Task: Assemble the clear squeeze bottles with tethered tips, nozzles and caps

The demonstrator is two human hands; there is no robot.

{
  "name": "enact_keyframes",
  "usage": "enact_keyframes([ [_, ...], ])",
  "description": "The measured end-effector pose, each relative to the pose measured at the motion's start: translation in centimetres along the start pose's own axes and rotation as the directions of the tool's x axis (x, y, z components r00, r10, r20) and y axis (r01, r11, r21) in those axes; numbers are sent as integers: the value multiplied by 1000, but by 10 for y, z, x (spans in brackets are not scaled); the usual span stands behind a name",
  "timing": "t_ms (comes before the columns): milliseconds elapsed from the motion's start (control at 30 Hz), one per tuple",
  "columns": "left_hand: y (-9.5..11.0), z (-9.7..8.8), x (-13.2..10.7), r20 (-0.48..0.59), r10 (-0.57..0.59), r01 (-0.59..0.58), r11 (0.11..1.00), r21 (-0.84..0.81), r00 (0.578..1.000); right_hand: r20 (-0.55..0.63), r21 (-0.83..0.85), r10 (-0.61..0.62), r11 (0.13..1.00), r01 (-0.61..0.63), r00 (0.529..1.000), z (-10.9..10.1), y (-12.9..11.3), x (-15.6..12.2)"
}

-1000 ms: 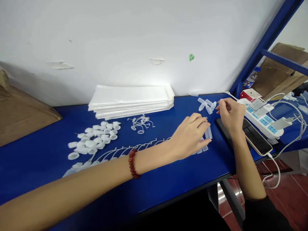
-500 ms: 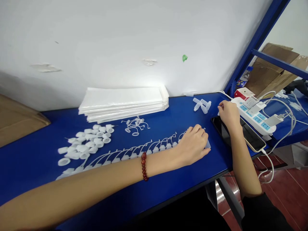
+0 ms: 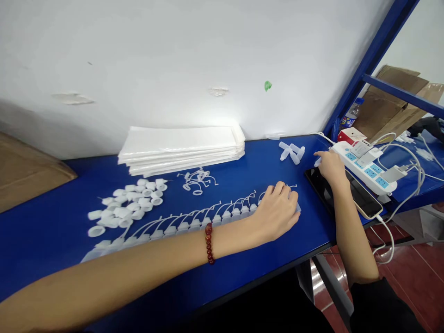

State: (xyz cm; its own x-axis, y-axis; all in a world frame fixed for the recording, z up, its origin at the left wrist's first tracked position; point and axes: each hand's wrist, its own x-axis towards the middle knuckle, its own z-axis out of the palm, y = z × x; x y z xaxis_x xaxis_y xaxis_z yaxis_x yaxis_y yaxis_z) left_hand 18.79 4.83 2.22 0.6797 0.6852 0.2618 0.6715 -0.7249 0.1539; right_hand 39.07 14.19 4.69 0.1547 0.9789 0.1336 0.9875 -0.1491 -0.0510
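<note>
My left hand (image 3: 277, 210) curls over the right end of a row of small translucent plastic bottles (image 3: 183, 227) with thin looped straps. Its fingers are closed around the end bottle (image 3: 298, 207), mostly covered by the hand. Just beyond the black phone (image 3: 315, 185), my right hand (image 3: 329, 165) points its index finger left. A small translucent plastic tube (image 3: 317, 162) shows beneath that finger, pinched against the hand; the thumb is hidden. Similar translucent tubes (image 3: 291, 151) lie in a small heap to the left of it.
White caps (image 3: 125, 208) lie heaped at left, beside a tangle of strap rings (image 3: 197, 180). A stack of white plastic bags (image 3: 180, 145) rests against the wall. A second phone (image 3: 364, 196) and a power strip (image 3: 364, 166) with cables stand at right. A cardboard box (image 3: 31, 171) is far left.
My right index finger has stretched out to the left, and the tube under it shows more. My left hand stays at the row's end. The view has shifted slightly.
</note>
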Motion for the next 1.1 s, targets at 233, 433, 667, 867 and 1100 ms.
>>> enact_keyframes([
  [233, -14, -27, -16, -30, -23, 23, 1000, -19, 999, 5, -13, -23, 1000, 23, 1000, 5, 4, 5],
  [433, -60, -59, -51, -188, -107, 108, 994, -5, 976, 22, -22, -60, 998, 61, 998, 12, 9, 10],
  [667, -145, -73, -97, -309, -113, 149, 984, 95, 944, 47, -30, -86, 996, 88, 995, 21, 15, 17],
  [867, -172, -76, -126, -293, -214, 255, 961, 106, 932, -51, -27, -97, 995, 96, 994, 17, 18, 16],
  [1100, -147, -77, -137, -151, -377, 389, 920, 53, 914, -327, 275, -240, 901, 335, 914, -4, -6, 2],
])
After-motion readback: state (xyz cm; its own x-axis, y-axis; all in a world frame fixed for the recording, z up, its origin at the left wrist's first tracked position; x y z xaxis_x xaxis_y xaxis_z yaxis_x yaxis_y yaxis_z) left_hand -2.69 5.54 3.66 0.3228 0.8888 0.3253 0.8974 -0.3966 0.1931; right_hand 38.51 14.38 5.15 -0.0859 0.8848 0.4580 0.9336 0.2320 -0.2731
